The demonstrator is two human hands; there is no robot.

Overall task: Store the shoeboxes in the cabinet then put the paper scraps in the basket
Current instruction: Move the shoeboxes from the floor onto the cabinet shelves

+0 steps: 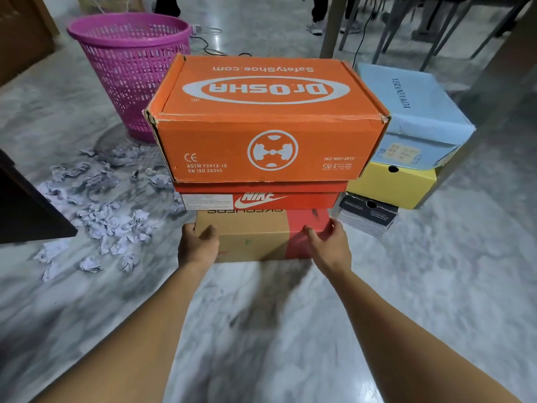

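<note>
Three closed shoeboxes in a stack: orange Dr.OSHA box on top with its lid print inverted, red Nike box in the middle, tan-and-red Skechers box at the bottom. At right, pale blue box on yellow box, small dark box just beside. Pink mesh basket upright at rear left; crumpled white paper scraps strewn on the floor before it.

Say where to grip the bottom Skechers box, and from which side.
Grip the Skechers box by both side walls, left hand and right hand reaching from the near side. It carries the Nike box and orange box; opposed pressure should keep it level.
</note>
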